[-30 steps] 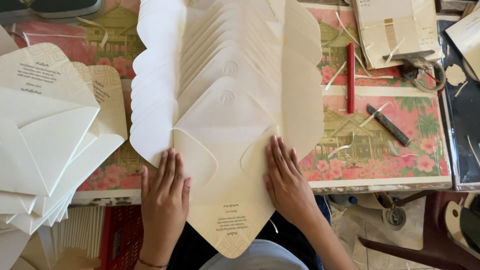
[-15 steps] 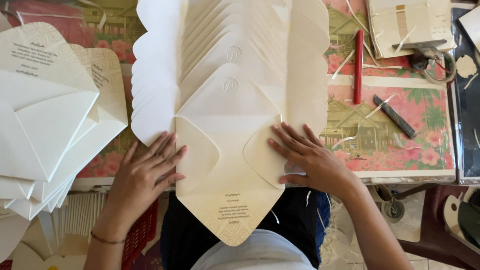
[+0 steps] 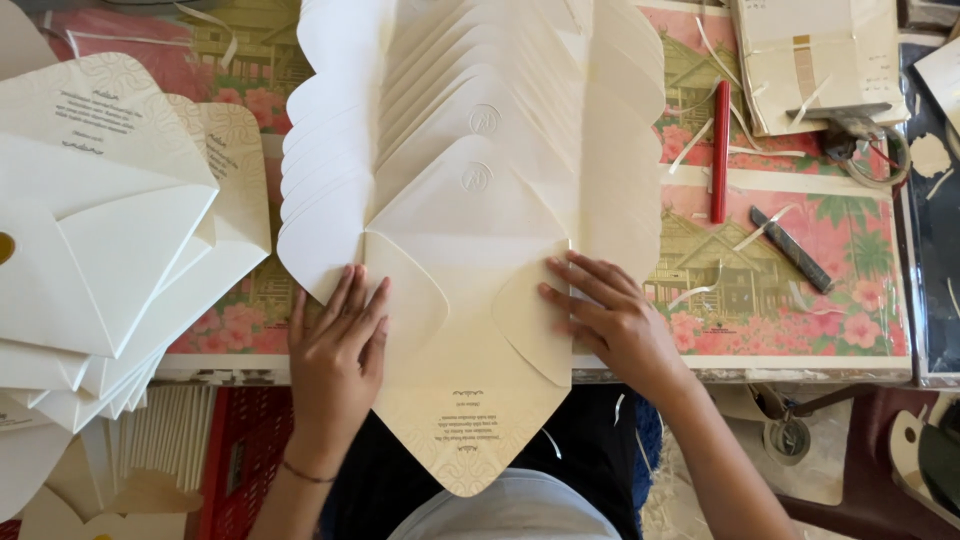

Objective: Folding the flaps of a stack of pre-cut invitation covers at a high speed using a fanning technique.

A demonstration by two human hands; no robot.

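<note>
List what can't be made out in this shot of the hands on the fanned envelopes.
Head view only:
- Far end of the envelope row: cut off by the top edge.
- Lower envelopes: overlapped, only their edges show.
- Tablecloth under the row: hidden.
- Left hand and right hand: palms face down, undersides unseen.
- Left envelope stack: cropped by the frame.

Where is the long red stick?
The long red stick lies upright on the flowery tablecloth, right of the fanned cream envelopes, beside a dark flat tool.

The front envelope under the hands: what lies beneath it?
Under the front envelope a row of cream envelopes fans away, each overlapping the next. Below lies a flowered tablecloth. Both hands, left and right, press its side flaps; the cloth beneath is hidden.
</note>
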